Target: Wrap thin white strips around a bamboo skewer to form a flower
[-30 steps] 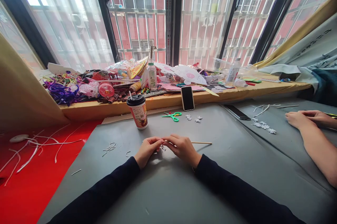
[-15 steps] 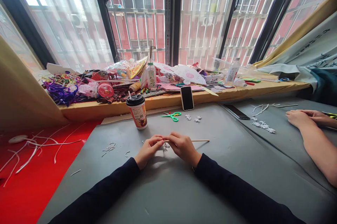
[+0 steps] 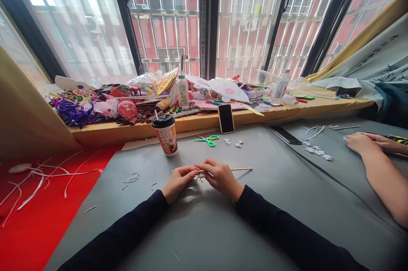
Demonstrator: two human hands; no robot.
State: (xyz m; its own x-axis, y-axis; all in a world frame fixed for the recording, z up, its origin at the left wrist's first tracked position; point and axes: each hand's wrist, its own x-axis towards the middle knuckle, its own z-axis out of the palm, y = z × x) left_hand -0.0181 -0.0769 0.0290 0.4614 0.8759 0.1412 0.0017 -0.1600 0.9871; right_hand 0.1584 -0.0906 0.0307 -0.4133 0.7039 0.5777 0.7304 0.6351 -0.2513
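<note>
Grey sheeting covers the bench (image 3: 204,237), and above it, at the middle, two dark-sleeved arms bring the person's hands close together. In the right hand (image 3: 221,179) the grip is closed to a pinch on a thin wooden stick (image 3: 241,169), which juts out to the right past the knuckles. The left hand's (image 3: 179,181) grip is narrow too, thumb and forefinger drawn together at the stick's left end; it appears to pinch a small white piece (image 3: 200,176) there, though the exact contact is hidden. That piece shows between the two hands, just under the stick. The step in hand looks like shaping or winding the piece at the stick's end; the next move would seem to call for a steady left pinch and a small, controlled turn of the stick by the right fingers. Far of the hands lie two white clusters (image 3: 239,143) and (image 3: 227,141), with green-handled scissors (image 3: 211,139) just left of them. White offcuts (image 3: 131,179) lie to the left, near a lidded cup (image 3: 165,135). At far right is another person's hand (image 3: 360,141).
</note>
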